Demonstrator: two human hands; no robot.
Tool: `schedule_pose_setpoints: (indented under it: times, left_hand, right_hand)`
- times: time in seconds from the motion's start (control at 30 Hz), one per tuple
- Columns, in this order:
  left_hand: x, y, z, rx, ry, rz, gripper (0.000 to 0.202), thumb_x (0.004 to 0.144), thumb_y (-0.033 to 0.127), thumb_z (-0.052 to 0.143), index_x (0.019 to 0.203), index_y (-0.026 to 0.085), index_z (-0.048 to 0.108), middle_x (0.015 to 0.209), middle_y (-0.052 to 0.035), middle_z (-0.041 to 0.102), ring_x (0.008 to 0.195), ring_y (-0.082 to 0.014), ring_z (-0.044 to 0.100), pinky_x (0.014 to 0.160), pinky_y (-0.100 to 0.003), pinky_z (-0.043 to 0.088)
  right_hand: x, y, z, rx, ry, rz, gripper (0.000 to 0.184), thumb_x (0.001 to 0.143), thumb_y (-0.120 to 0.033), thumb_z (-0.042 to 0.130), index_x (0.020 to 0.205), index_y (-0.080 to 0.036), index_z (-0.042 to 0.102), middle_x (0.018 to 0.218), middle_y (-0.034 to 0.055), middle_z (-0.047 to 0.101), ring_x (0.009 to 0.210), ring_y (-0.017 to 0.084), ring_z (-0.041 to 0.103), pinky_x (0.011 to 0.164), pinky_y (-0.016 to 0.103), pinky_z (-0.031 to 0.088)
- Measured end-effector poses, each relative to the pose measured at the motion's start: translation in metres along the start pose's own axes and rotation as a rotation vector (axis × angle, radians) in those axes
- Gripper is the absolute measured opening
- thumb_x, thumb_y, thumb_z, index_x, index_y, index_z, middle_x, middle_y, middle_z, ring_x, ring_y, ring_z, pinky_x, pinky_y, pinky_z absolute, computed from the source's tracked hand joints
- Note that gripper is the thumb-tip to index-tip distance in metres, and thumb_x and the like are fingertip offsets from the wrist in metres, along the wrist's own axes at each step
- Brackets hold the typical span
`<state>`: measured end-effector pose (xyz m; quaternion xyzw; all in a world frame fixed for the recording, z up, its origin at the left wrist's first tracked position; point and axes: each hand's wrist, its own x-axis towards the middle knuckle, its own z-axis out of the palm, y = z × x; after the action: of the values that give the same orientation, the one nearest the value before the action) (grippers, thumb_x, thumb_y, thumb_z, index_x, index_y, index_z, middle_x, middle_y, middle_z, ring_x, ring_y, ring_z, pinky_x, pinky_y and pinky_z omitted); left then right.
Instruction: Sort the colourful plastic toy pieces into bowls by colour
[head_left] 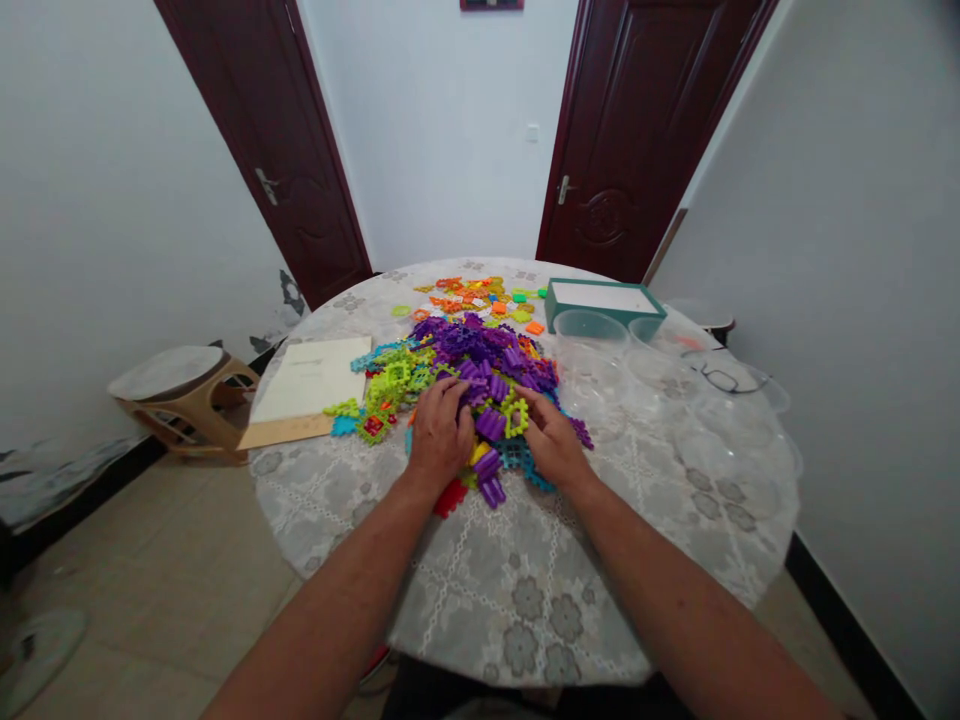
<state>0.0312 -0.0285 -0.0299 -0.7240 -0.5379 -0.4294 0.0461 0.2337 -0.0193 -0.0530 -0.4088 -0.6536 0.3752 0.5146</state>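
A heap of plastic interlocking building pieces in purple, yellow-green, blue and red lies in front of me, with a purple part [469, 340] on top. My left hand [441, 430] rests at the heap's near left side, its fingers curled against a purple building piece [474, 390]. At the near right side, my right hand [553, 440] has thumb and fingers closed on a yellow-green building piece [516, 418]. Between the hands lie ridged purple pieces [491, 424]. A red piece [450, 498] sits near my left wrist. Some fingertips are hidden among the pieces.
The round table wears a patterned cloth [525, 600]. Orange and yellow pieces [457, 295] lie scattered behind the heap. To the right stand a green box [604, 300], clear plastic tubs [592, 360] and eyeglasses [724, 378]. An open cardboard folder [307, 380] lies left; a wooden stool [187, 400] stands beyond.
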Motion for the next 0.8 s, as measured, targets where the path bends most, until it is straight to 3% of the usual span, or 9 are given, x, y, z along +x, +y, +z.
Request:
schedule_pose_setpoints:
  times: [0.13,0.3,0.5,0.63,0.8]
  left_hand:
    - [-0.010,0.000,-0.015,-0.037,-0.059,0.059,0.036,0.101,0.031,0.051,0.135,0.022,0.061,0.141,-0.0128,0.060,0.138,-0.0290,0.052,0.120,-0.054,0.040]
    - [-0.013,0.010,-0.021,-0.004,-0.160,0.242,0.054,0.093,0.047,0.067,0.141,0.025,0.057,0.150,-0.0126,0.055,0.147,-0.0339,0.043,0.125,-0.057,0.033]
    - [-0.012,0.014,-0.010,0.046,-0.192,0.269,0.044,0.096,0.036,0.063,0.139,0.026,0.059,0.137,-0.0113,0.064,0.142,-0.0328,0.049,0.124,-0.058,0.034]
    - [-0.011,0.011,-0.008,0.054,-0.152,0.245,0.041,0.097,0.032,0.060,0.137,0.025,0.060,0.133,-0.0113,0.065,0.136,-0.0316,0.053,0.122,-0.056,0.037]
    - [-0.010,0.011,-0.008,0.048,-0.130,0.255,0.044,0.097,0.030,0.060,0.140,0.023,0.058,0.132,-0.0117,0.066,0.136,-0.0313,0.052,0.122,-0.055,0.037]
  right_hand:
    - [0.003,0.000,-0.002,0.254,-0.010,0.112,0.052,0.089,-0.028,0.062,0.141,-0.027,0.059,0.133,0.0057,0.071,0.121,0.024,0.068,0.107,0.044,0.055]
    - [0.005,-0.008,-0.001,0.571,0.034,0.228,0.057,0.078,-0.024,0.066,0.135,-0.026,0.061,0.131,0.0068,0.071,0.123,0.027,0.068,0.105,0.048,0.057]
    - [0.007,-0.015,0.001,0.664,0.090,0.322,0.048,0.072,-0.021,0.076,0.119,-0.025,0.066,0.122,0.0025,0.075,0.117,0.022,0.070,0.103,0.041,0.059]
    - [0.007,-0.016,0.000,0.695,0.123,0.353,0.041,0.074,-0.028,0.084,0.112,-0.024,0.069,0.114,0.0012,0.075,0.104,0.017,0.072,0.090,0.031,0.064]
    - [0.005,-0.016,-0.004,0.740,0.064,0.406,0.036,0.079,-0.035,0.085,0.108,-0.023,0.069,0.108,0.0023,0.075,0.087,0.016,0.072,0.068,0.027,0.068]
